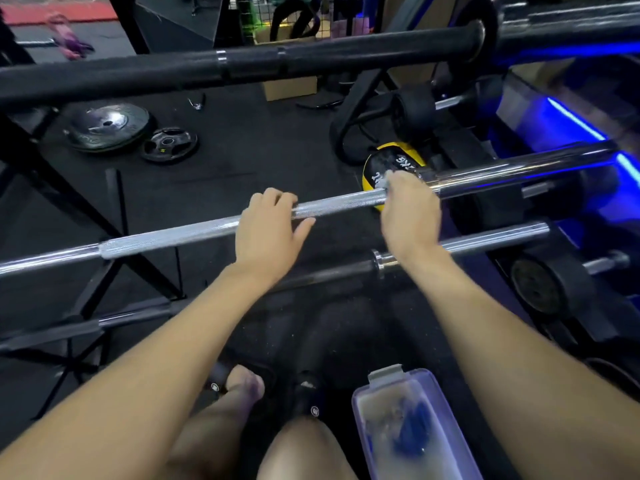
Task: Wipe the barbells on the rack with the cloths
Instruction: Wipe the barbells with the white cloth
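The left hand [268,233] rests on the knurled silver steel barbell [166,237], fingers curled over it. The right hand [410,216] grips the same bar near its shiny sleeve, pressing a small white cloth [386,180] against it. Below, a clear plastic box [408,427] holds something blue.

Four barbells [194,232], two weight plates [138,131], one ball [391,168], one box [408,420].
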